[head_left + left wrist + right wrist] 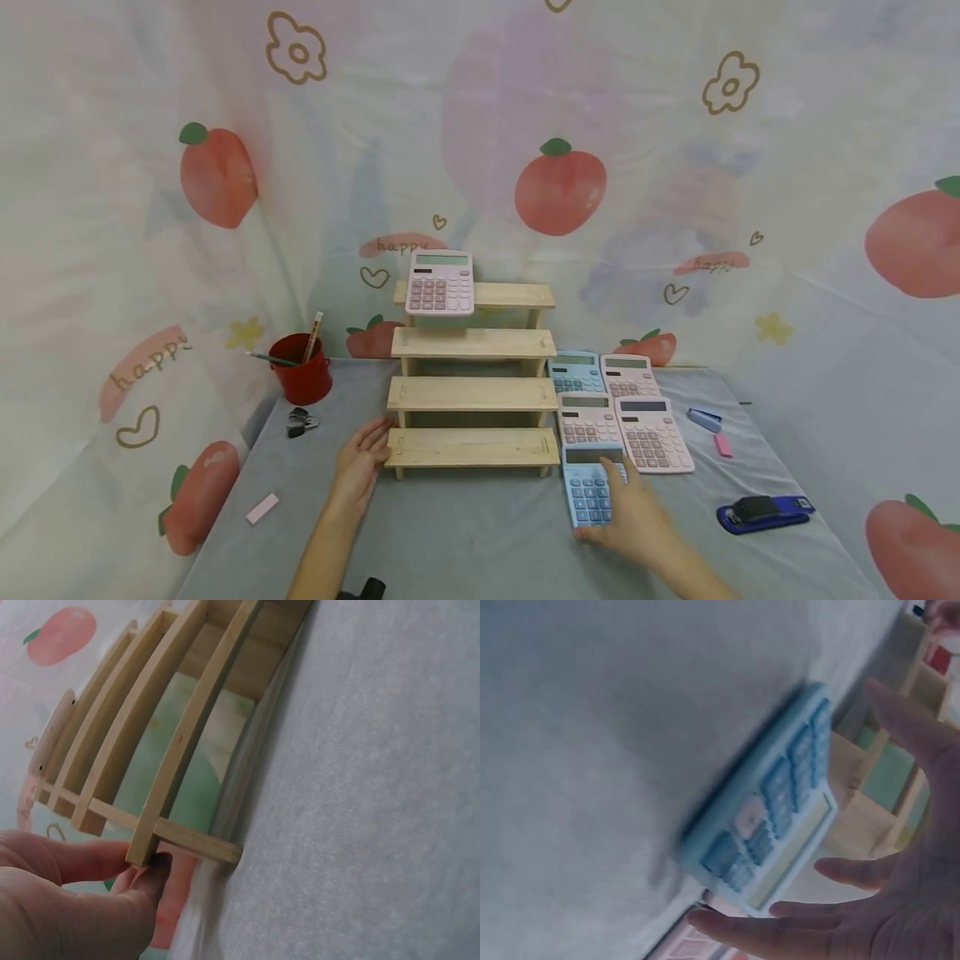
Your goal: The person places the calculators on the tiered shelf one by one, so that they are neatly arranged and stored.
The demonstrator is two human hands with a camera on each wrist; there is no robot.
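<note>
A four-step wooden stand (472,448) stands on the table. My left hand (362,467) is at its left side; in the left wrist view, thumb and finger pinch the end of the lowest plank (184,754). A pink calculator (440,283) leans upright on the top step. To the right of the stand, my right hand (637,515) reaches over the nearest blue calculator (588,492). In the right wrist view, its fingers (765,934) spread wide around this blue calculator (769,799) without curling round it.
Behind the nearest calculator lie another blue calculator (576,372) and several pink ones (656,437). A blue stapler (765,512), a small blue object (705,419) and a pink eraser (723,445) lie at right. At left are a red pencil cup (303,379), black clips (300,422) and a pale pink block (262,509).
</note>
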